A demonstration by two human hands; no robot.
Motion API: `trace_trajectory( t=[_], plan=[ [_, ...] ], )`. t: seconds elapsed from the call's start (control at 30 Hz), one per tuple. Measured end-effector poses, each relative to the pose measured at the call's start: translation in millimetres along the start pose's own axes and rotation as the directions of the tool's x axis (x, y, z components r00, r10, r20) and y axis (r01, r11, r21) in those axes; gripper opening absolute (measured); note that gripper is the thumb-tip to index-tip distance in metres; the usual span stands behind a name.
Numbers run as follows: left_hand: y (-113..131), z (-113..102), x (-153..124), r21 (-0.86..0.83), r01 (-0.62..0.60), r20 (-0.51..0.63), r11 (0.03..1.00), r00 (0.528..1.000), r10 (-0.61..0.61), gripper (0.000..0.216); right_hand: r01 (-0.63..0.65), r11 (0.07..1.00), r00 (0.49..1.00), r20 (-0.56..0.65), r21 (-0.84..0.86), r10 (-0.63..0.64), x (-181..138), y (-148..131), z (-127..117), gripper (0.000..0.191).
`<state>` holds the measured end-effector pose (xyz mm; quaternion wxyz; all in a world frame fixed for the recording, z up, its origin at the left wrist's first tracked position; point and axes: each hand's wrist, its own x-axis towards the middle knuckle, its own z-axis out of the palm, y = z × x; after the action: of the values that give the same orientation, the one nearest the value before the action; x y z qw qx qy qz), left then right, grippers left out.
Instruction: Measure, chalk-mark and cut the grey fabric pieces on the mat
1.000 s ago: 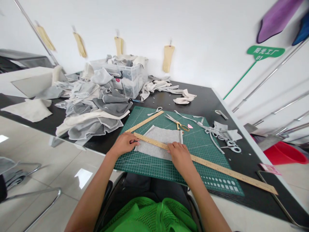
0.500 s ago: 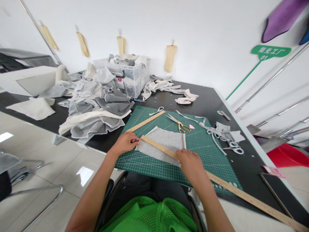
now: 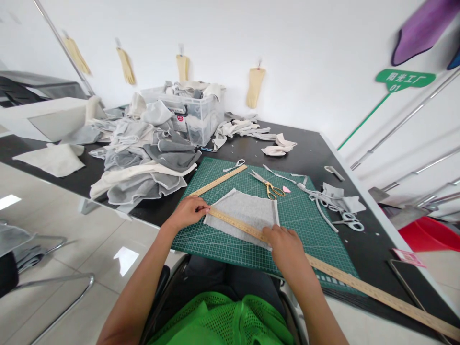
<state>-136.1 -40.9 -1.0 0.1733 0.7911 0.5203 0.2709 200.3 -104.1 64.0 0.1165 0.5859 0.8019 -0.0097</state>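
- Because the long wooden ruler lies across the grey cloth between my two sets of fingers, a push from one side alone could swing it askew.
- My left fingers are bent in at the ruler's end, by the cloth's left corner; my right fingers bear down over the wood near the cloth's right side.
- If either set drags sideways, the cloth, which looks soft, could ruck up or slip on the green cutting mat beneath it.
- Since the ruler runs far out past my right fingers and over the phone, I judge its long tail could nudge that phone along the surface.
- Beyond the cloth from my right fingers lie the gold-handled scissors, blades seemingly parted; a careless reach could meet an edge.
- Whether my left fingers pinch wood, cloth or both, I cannot tell; nor whether my right ones grip the ruler or only press it, as the undersides are hidden.
- The ruler's far end is cut off at the right, its markings too fine to read.
- A second ruler disappears behind my left fingers, its near end unseen.
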Motion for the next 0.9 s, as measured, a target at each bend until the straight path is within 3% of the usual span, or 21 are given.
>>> trace_trajectory(
  t=[0.13, 0.23, 0.3, 0.37, 0.47, 0.57, 0.7, 0.9],
  plan=[
    [12.6, 0.6, 0.6, 0.092, 0.060, -0.004, 0.994, 0.998, -0.060, 0.037, 0.001, 1.000, 1.000, -0.013, -0.012, -0.002, 0.0, -3.0, 1.9, 0.039],
    [31.2, 12.6, 1.8, 0.230, 0.145, -0.143, 0.962, 0.983, -0.114, 0.045, -0.003, 1.000, 1.000, -0.019, -0.011, 0.003, 0.0, -5.0, 4.5, 0.040],
    [45.8, 23.4, 2.5, 0.309, 0.112, -0.232, 0.945, 0.972, -0.040, 0.039, -0.014, 1.000, 1.000, -0.014, -0.009, 0.014, -0.6, -7.5, 4.1, 0.039],
    [59.1, 32.7, 2.6, 0.318, 0.031, -0.246, 0.948, 0.968, 0.051, 0.032, -0.033, 0.999, 0.999, -0.013, -0.011, 0.033, -1.8, -10.9, 1.5, 0.038],
    [73.1, 41.2, 1.7, 0.252, -0.161, -0.155, 0.954, 0.967, 0.204, 0.041, -0.048, 0.999, 0.999, -0.014, -0.016, 0.048, -3.6, -15.8, -4.0, 0.036],
    [80.4, 46.0, 1.3, 0.160, -0.285, -0.031, 0.945, 0.955, 0.294, 0.029, -0.028, 0.999, 1.000, -0.007, -0.017, 0.027, -4.0, -18.5, -6.1, 0.036],
    [79.1, 47.9, 2.6, 0.119, -0.271, 0.090, 0.955, 0.961, 0.262, 0.019, -0.007, 1.000, 0.999, -0.043, -0.017, 0.006, -2.1, -21.0, -0.2, 0.040],
    [52.8, 30.9, 3.1, 0.097, -0.195, 0.124, 0.976, 0.975, 0.182, 0.017, 0.114, 0.993, 0.983, -0.148, 0.024, -0.109, 3.8, -38.8, 4.5, 0.047]
  ],
)
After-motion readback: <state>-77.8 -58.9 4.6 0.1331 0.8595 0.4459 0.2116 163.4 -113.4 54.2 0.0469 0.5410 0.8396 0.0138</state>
